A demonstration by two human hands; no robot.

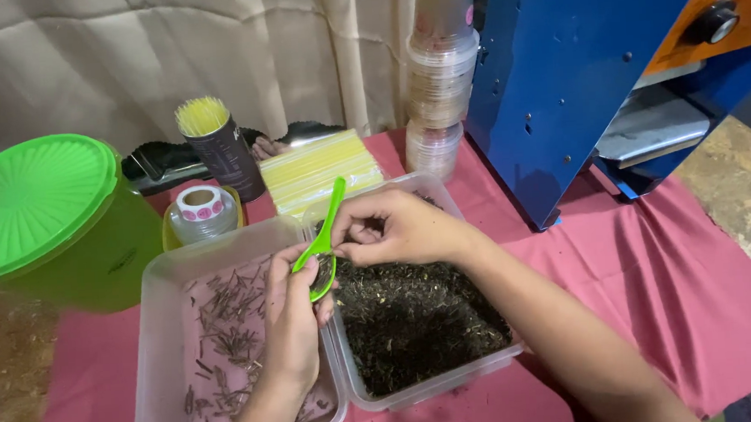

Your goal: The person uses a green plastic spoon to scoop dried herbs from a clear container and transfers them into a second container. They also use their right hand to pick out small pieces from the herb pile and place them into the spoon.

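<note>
My left hand [291, 322] grips a bright green plastic spoon [328, 225] by its handle, the bowl holding some dark dried leaves. My right hand [398, 229] reaches over to the spoon's bowl, fingertips pinched at its contents. Both hands hover over two clear plastic tubs. The right tub [419, 392] holds a heap of dark dried leaves. The left tub [155, 334] holds scattered thin brown stems on its bottom.
A large green lidded container [41, 211] stands at left. Behind the tubs are a roll of round stickers [200, 207], a dark tube of yellow sticks [218, 146], a pack of yellow straws [317, 167], stacked clear cups [441, 70] and a blue machine [582, 72]. A red cloth [669, 264] covers the table.
</note>
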